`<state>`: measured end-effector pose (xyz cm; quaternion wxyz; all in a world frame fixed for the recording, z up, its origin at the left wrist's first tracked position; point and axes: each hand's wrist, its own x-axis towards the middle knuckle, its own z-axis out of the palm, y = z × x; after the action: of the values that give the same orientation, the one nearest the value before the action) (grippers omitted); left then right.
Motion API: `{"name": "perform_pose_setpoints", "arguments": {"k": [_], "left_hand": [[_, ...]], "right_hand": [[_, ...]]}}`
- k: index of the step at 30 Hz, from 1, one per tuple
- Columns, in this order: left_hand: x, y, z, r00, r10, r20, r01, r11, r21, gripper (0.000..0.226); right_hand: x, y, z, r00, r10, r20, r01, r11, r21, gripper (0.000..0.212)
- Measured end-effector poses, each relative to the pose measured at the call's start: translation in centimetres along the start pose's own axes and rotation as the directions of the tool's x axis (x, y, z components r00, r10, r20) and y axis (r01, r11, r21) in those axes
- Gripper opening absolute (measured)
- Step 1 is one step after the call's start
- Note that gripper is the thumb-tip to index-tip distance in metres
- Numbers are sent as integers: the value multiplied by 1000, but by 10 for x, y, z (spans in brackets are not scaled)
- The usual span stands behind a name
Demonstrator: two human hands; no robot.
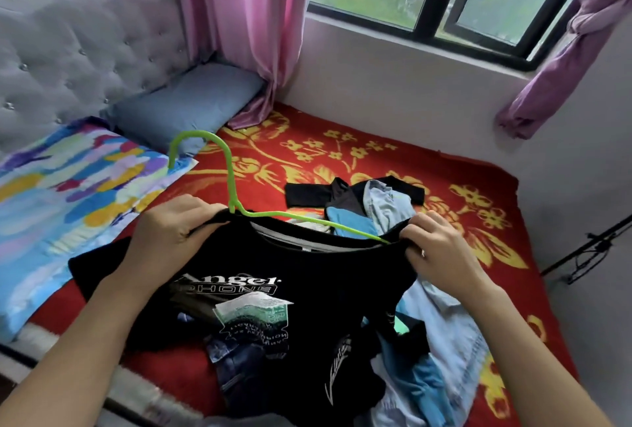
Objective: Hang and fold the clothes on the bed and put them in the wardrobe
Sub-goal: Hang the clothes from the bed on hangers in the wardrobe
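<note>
A black printed T-shirt (307, 290) is held up over the bed with a lime green hanger (228, 173) partly inside its neck; the hook sticks up to the left. My left hand (171, 228) grips the shirt's left shoulder by the hanger's neck. My right hand (434, 249) pinches the right shoulder where the hanger's arm ends. Below and behind the shirt lies a pile of clothes (437, 341) in light blue, denim and black. The wardrobe is not in view.
The bed has a red blanket with yellow flowers (342, 153). A colourful pillow (68, 180) and a blue pillow (191, 102) lie by the tufted grey headboard. Pink curtains and a window stand behind. A black stand (588, 249) is at the right.
</note>
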<state>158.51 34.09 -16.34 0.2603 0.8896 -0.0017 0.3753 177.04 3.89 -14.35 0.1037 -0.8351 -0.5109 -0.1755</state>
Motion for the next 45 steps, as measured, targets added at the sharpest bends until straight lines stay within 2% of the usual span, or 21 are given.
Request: {"name": "perform_pose_setpoints", "arguments": {"k": [2, 5, 8, 10, 13, 15, 18, 21, 23, 25, 28, 34, 38, 42, 43, 45], "left_hand": [[3, 4, 8, 997, 75, 2, -75, 996, 53, 60], [6, 15, 23, 991, 133, -1, -132, 987, 92, 58], [10, 27, 34, 993, 115, 25, -117, 991, 68, 55], [12, 27, 32, 997, 41, 69, -43, 999, 24, 44], [14, 12, 17, 986, -84, 144, 85, 996, -3, 21], [9, -2, 0, 974, -184, 133, 184, 983, 7, 13], [4, -16, -23, 945, -305, 114, 315, 946, -80, 30], [7, -16, -27, 938, -329, 108, 340, 935, -103, 38], [13, -14, -26, 932, -348, 100, 360, 923, -139, 44], [19, -10, -27, 936, -335, 105, 349, 923, -164, 49], [28, -5, -31, 948, -301, 101, 314, 935, -163, 58], [35, -5, -42, 956, -290, 39, 293, 953, -84, 66], [35, -10, -48, 954, -298, -18, 297, 953, -54, 65], [22, -14, -45, 915, -395, -85, 397, 917, 16, 44], [14, -15, -45, 898, -430, -91, 434, 901, 25, 31], [-8, -17, -49, 849, -518, -107, 525, 849, 54, 21]], "right_hand": [[6, -12, -4, 1000, 10, 29, -13, 994, 108, 15], [18, -29, -3, 988, 90, 122, -120, 958, 261, 25], [34, -32, 5, 972, -6, 236, -15, 996, 88, 31], [41, -33, 5, 952, -29, 306, 7, 997, 71, 31], [42, -17, -1, 965, 15, 261, -38, 996, 83, 33], [37, 4, -6, 972, 110, 208, -124, 991, 58, 33], [32, 26, -11, 927, 257, 273, -296, 948, 112, 36], [36, 27, -5, 921, 249, 299, -307, 938, 164, 40], [45, 25, -4, 929, 246, 275, -311, 924, 224, 36], [56, 24, -5, 936, 266, 230, -328, 895, 301, 28], [66, 17, -12, 936, 247, 252, -336, 843, 421, 33], [75, 8, -17, 939, 175, 296, -284, 881, 378, 35], [82, 5, -19, 948, 195, 253, -296, 833, 467, 37], [88, -7, -12, 960, 178, 215, -264, 829, 493, 36], [88, -11, -7, 961, 162, 225, -256, 831, 494, 36], [88, -20, 4, 955, 129, 268, -252, 828, 500, 36]]}}
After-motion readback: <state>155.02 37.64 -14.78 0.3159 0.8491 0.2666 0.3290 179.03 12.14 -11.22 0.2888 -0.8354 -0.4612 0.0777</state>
